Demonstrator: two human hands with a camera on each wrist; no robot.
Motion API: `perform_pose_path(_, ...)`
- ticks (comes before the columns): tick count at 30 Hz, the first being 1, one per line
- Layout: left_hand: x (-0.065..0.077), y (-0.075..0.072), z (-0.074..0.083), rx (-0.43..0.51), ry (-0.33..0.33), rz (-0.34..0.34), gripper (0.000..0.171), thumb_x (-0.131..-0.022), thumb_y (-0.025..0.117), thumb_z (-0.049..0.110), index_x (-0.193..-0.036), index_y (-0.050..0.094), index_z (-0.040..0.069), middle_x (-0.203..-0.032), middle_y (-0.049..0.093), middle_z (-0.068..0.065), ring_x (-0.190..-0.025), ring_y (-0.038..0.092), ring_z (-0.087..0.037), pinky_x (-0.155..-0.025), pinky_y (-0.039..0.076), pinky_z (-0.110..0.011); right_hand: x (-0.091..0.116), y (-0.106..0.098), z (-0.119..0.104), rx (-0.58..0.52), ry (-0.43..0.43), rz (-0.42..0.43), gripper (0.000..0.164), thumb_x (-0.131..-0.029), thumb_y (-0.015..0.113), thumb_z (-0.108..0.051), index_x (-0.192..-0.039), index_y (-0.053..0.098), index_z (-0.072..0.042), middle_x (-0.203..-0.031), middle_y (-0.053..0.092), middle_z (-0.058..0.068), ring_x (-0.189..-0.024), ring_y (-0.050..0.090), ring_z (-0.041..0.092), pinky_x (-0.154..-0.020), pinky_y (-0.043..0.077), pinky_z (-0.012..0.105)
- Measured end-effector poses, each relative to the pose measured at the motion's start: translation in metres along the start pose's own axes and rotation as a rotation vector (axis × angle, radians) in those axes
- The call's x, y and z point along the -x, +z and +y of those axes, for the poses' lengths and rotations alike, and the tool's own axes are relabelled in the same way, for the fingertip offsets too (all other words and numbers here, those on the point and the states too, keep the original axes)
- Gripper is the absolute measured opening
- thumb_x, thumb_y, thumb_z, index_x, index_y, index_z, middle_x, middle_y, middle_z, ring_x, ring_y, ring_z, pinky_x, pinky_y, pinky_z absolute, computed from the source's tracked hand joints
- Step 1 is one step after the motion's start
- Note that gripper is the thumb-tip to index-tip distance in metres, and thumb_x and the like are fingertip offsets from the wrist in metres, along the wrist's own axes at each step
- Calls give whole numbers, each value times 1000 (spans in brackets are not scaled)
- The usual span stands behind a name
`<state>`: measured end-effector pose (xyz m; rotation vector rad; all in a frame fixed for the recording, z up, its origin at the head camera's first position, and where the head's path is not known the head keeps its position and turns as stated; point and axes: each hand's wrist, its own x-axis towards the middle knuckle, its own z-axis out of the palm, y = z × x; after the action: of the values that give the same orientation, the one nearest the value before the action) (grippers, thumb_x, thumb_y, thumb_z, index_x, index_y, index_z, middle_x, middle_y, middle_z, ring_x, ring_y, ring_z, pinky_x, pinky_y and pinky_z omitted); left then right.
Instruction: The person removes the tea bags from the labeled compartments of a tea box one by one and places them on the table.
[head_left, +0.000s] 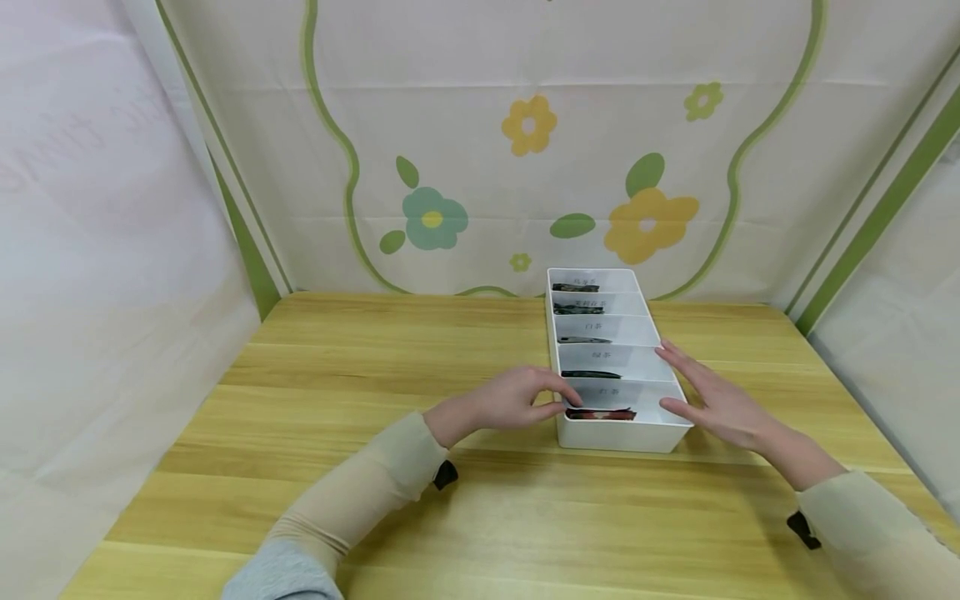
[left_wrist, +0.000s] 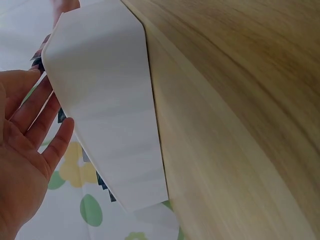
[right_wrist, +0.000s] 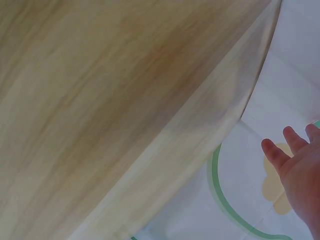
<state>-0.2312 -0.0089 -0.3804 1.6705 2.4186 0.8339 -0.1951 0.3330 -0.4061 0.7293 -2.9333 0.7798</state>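
Observation:
A long white divided box holds thin tea sachets in a row of labelled compartments. My left hand is at its front left corner, the index finger dipping into the front compartment beside the red tea sachets. The thumb stays near the rim, with a gap between it and the index finger. In the left wrist view, the left hand has its fingers along the box rim, their tips partly hidden behind the wall. My right hand spreads its fingers at the box's right rim, holding nothing.
Dark sachets stand in the compartments farther back. The box is on a wooden table, its far end close to a white flowered cloth backdrop. Cloth walls rise at both sides.

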Motion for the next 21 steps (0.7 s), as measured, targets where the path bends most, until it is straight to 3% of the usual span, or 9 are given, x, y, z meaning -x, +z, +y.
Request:
perform_pose_path(13, -7, 3, 1, -58, -18, 2, 19, -97, 61, 12, -112, 72, 10, -110, 69, 0, -102, 60, -6, -89, 43, -17, 1, 0, 0, 6, -1, -1, 74, -97, 59, -32, -157, 19, -17, -162, 10, 8, -139, 21, 46, -98, 25, 69)
perform_pose_path(21, -14, 4, 1, -128, -41, 22, 17, -95, 64, 12, -109, 73, 8, -105, 71, -1, -87, 61, -4, -76, 44, -15, 1, 1, 1, 13, -5, 1, 74, -97, 59, -32, -157, 18, -18, -162, 9, 6, -139, 22, 46, -98, 26, 69)
